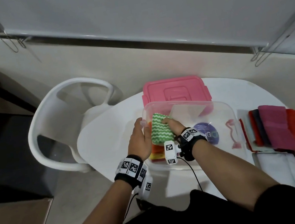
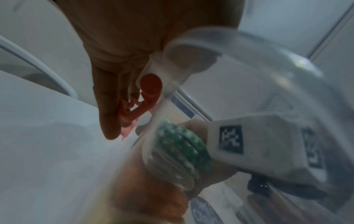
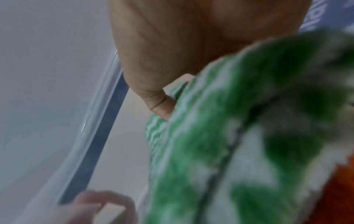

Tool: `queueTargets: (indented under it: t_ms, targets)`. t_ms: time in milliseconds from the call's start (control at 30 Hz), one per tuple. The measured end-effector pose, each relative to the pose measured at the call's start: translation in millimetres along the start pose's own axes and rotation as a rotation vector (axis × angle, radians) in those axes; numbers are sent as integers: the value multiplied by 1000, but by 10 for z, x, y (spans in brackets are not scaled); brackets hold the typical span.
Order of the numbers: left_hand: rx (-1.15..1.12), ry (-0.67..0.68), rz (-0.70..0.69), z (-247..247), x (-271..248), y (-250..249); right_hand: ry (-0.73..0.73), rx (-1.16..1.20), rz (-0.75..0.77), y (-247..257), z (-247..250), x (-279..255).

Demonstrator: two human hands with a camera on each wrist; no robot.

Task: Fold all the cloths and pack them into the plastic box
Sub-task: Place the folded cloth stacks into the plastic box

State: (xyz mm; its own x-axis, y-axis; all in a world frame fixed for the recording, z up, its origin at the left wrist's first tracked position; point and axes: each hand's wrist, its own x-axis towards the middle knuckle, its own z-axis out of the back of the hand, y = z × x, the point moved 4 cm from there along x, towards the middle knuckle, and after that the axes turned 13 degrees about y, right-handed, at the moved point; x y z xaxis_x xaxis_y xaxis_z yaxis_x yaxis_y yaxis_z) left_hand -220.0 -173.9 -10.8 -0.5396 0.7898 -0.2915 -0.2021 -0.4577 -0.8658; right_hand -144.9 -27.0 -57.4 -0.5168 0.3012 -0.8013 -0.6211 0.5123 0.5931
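Note:
A clear plastic box (image 1: pixel 224 108) stands on the round white table (image 1: pixel 108 136). My right hand (image 1: pixel 173 127) is inside the box at its left end. It grips a folded green-and-white wavy cloth (image 1: pixel 159 131), thumb on top, over an orange cloth (image 1: pixel 156 148) and a yellow one (image 1: pixel 155 156). My left hand (image 1: pixel 137 139) rests against the outside of the box's left end wall. In the left wrist view its fingers (image 2: pixel 111 115) lie straight beside the red latch (image 2: pixel 149 91). The right wrist view shows the green cloth (image 3: pixel 249 136) close up against my palm (image 3: pixel 172 45).
A pink lid (image 1: pixel 176 92) lies behind the box. A pile of unfolded cloths (image 1: pixel 277 125), red, magenta, dark and pale, lies at the table's right, with white ones (image 1: pixel 279 167) nearer me. A white chair (image 1: pixel 50 125) stands to the left. A purple label (image 1: pixel 206 132) shows on the box floor.

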Motion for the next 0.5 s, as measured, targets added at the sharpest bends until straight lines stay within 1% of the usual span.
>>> queueTargets:
  t_ms: [67, 200, 333, 433, 500]
  targets:
    - [1, 4, -4, -4, 11, 19, 39, 26, 14, -6, -43, 38]
    - [17, 12, -17, 1, 13, 24, 110, -60, -19, 11, -91, -49]
    - [33, 9, -5, 0, -3, 33, 150, 18, 48, -21, -2, -3]
    - [56, 15, 23, 6, 8, 33, 55, 92, 99, -18, 157, -83]
    - [88, 10, 45, 5, 28, 63, -69, -4, 108, 37, 348, -165]
